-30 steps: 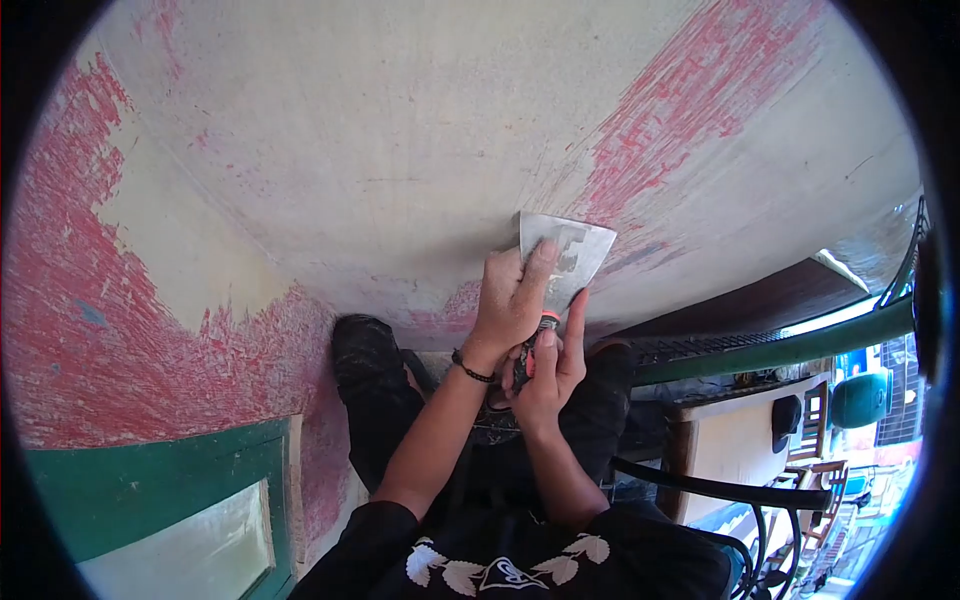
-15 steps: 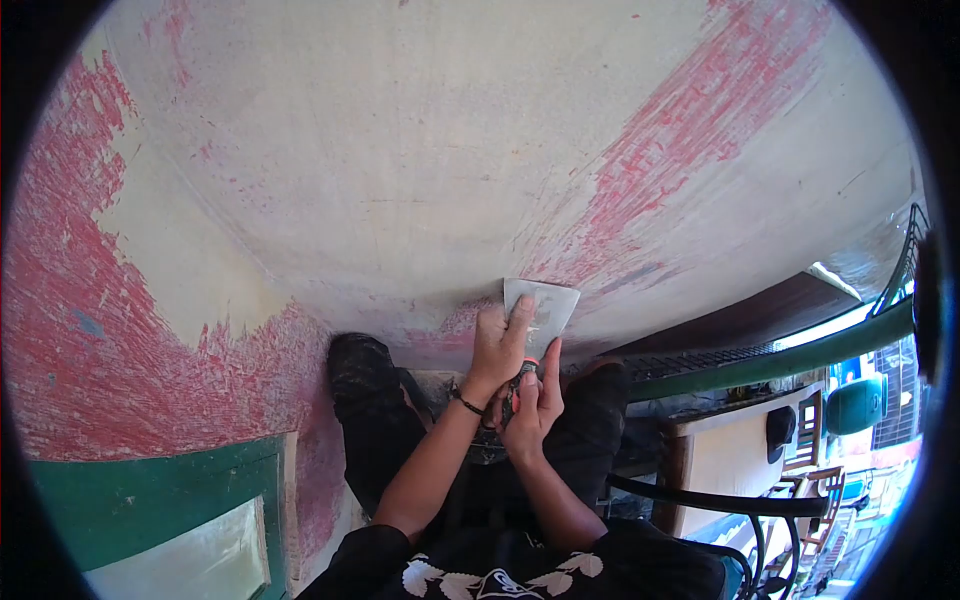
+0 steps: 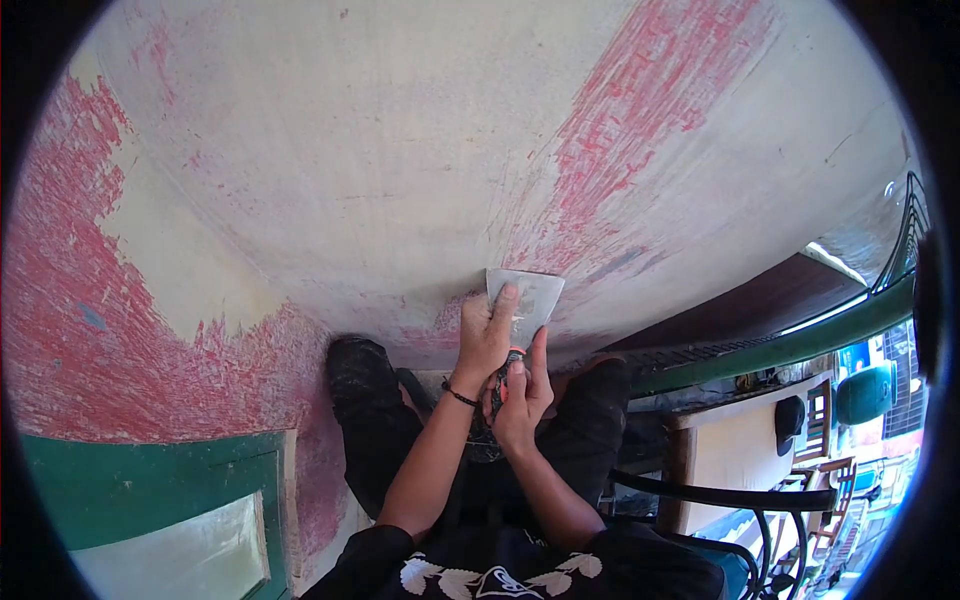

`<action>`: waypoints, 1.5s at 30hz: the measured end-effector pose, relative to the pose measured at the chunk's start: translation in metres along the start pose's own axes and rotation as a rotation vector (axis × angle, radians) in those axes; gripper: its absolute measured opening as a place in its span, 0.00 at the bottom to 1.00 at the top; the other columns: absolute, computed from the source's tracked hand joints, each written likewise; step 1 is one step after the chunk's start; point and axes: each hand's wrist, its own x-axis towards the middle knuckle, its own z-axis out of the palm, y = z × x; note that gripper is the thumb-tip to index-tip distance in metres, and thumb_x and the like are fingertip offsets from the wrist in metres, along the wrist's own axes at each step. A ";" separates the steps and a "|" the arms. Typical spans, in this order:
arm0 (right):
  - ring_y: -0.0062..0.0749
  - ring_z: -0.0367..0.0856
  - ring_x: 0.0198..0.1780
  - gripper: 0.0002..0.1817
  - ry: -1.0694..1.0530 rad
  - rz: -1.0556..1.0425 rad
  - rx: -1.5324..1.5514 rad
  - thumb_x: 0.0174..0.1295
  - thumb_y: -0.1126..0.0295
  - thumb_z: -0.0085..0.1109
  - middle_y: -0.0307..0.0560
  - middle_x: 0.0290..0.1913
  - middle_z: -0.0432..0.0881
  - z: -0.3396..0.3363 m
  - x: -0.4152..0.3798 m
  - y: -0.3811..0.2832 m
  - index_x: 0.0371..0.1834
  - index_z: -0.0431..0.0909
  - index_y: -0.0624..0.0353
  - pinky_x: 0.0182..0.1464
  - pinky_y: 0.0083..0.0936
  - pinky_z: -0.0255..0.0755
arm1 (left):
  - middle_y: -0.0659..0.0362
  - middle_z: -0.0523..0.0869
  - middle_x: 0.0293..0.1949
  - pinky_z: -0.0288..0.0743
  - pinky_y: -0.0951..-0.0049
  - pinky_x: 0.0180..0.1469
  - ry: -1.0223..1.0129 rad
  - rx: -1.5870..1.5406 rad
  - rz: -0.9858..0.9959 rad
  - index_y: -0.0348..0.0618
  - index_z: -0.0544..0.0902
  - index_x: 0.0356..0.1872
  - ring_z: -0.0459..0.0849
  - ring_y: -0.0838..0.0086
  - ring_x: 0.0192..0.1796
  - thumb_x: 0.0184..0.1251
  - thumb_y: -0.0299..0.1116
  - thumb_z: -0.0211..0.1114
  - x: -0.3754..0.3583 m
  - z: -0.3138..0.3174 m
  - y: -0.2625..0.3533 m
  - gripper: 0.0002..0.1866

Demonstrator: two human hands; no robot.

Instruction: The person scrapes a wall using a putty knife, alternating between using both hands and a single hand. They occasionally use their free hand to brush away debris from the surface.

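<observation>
A wide paint scraper point(image 3: 541, 297) with a flat metal blade and a black-and-red handle has its broad edge against the wall point(image 3: 400, 110). My left hand point(image 3: 483, 340), with a dark bracelet at the wrist, grips the blade's left side, thumb lying on its face and the other fingers hidden behind. Closed around the handle is my right hand point(image 3: 521, 402), one finger stretched up along the blade's lower right corner. Pale smears mark the blade. Beyond its edge, a scratched red paint patch point(image 3: 640, 110) streaks up across the whitish surface.
My dark-clothed knees flank the tool near the wall's foot. A red, flaking wall section point(image 3: 70, 330) stands at left above a green frame point(image 3: 150, 485). At right are a green rail point(image 3: 780, 346), a black metal chair arm point(image 3: 730, 493) and a table point(image 3: 745, 445) with a dark cap point(image 3: 790, 420).
Both hands and the scraper have shifted slightly left and up in view. The camera view has also moved a little, so the red patch appears further left.
</observation>
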 end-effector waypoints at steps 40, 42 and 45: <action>0.12 0.69 0.21 0.34 0.022 -0.093 -0.111 0.80 0.69 0.46 0.33 0.26 0.76 -0.011 0.001 0.023 0.85 0.45 0.60 0.25 0.16 0.67 | 0.61 0.74 0.19 0.63 0.65 0.27 0.023 0.066 0.054 0.32 0.77 0.25 0.69 0.81 0.26 0.81 0.43 0.58 -0.004 0.001 -0.012 0.25; 0.12 0.68 0.21 0.34 0.018 -0.058 -0.057 0.80 0.69 0.46 0.32 0.27 0.75 -0.014 0.000 0.029 0.85 0.46 0.60 0.25 0.16 0.67 | 0.60 0.75 0.19 0.64 0.64 0.27 0.006 0.128 0.058 0.32 0.77 0.25 0.70 0.80 0.26 0.81 0.43 0.58 -0.004 -0.002 -0.012 0.25; 0.13 0.69 0.21 0.34 -0.012 -0.063 -0.043 0.80 0.70 0.46 0.34 0.27 0.77 -0.007 0.015 0.003 0.85 0.46 0.58 0.24 0.16 0.67 | 0.57 0.75 0.18 0.64 0.64 0.26 -0.010 0.123 0.151 0.31 0.77 0.25 0.70 0.80 0.25 0.81 0.42 0.58 0.015 0.005 0.024 0.24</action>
